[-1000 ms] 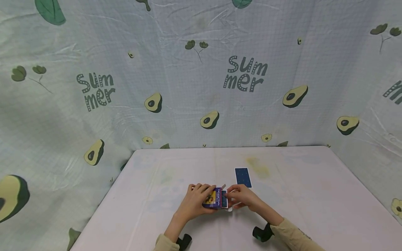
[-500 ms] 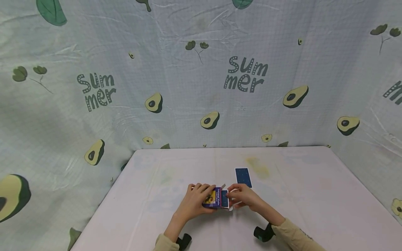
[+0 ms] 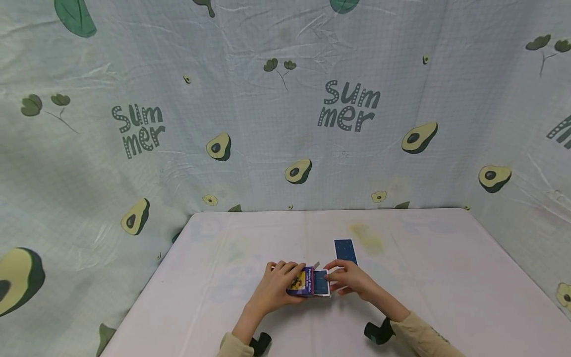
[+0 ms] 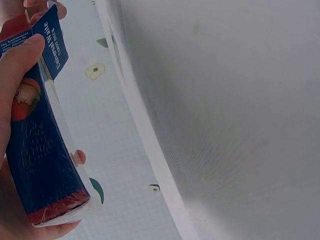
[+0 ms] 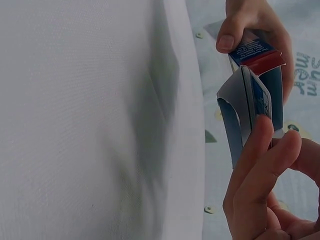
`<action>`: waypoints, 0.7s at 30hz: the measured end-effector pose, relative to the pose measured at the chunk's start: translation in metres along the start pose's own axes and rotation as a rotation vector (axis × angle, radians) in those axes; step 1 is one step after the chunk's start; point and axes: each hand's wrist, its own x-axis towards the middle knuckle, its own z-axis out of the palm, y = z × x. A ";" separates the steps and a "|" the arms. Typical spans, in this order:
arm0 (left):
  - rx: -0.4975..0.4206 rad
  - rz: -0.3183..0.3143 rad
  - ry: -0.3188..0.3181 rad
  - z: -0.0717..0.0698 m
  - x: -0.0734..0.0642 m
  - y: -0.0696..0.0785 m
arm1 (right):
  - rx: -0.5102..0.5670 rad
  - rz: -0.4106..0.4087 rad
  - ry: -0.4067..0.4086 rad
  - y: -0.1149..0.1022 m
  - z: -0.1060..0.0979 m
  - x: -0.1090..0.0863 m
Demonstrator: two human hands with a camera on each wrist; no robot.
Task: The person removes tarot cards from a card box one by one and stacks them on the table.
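My left hand [image 3: 278, 286] grips a tarot deck box [image 3: 309, 281], thumb along one side and fingers over the other. In the left wrist view the tarot deck box [image 4: 45, 155] is blue with a red band and "Universal Waite" on its flap. A stack of blue-backed tarot cards [image 3: 320, 283] sticks partway out of the open right end. My right hand [image 3: 352, 281] pinches the outer end of these cards. In the right wrist view the tarot cards [image 5: 260, 97] show between the torn-edged flaps, fingertips against them.
One blue-backed card [image 3: 345, 249] lies on the white table [image 3: 250, 238], just beyond the right hand and partly covered by it. A cloth backdrop [image 3: 250, 114] with avocado prints hangs behind. Dark wrist cameras [image 3: 378, 332] sit on both wrists.
The right hand has shifted slightly right, drawing the tarot cards farther out of the box. The left hand holds the box in nearly the same place.
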 end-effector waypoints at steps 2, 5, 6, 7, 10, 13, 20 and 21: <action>-0.004 -0.003 -0.007 0.000 0.000 0.000 | -0.005 0.003 0.004 0.000 -0.001 -0.001; -0.005 -0.005 -0.013 0.000 0.000 0.001 | -0.020 0.005 0.009 0.000 -0.002 -0.002; -0.005 -0.005 -0.014 0.000 0.000 0.001 | -0.024 0.005 0.011 0.000 -0.003 -0.002; -0.004 -0.006 -0.017 0.000 0.000 0.001 | -0.026 0.006 0.012 0.000 -0.003 -0.002; -0.002 -0.007 -0.014 0.001 0.000 0.001 | -0.031 0.006 0.013 0.001 -0.005 -0.003; 0.004 -0.004 -0.006 0.001 0.000 0.001 | -0.026 0.000 0.008 0.002 -0.007 -0.004; 0.007 -0.013 -0.023 0.001 0.000 0.001 | -0.031 -0.003 0.003 0.004 -0.011 -0.006; 0.003 -0.016 -0.027 0.000 0.000 0.001 | -0.034 -0.001 0.004 0.004 -0.012 -0.006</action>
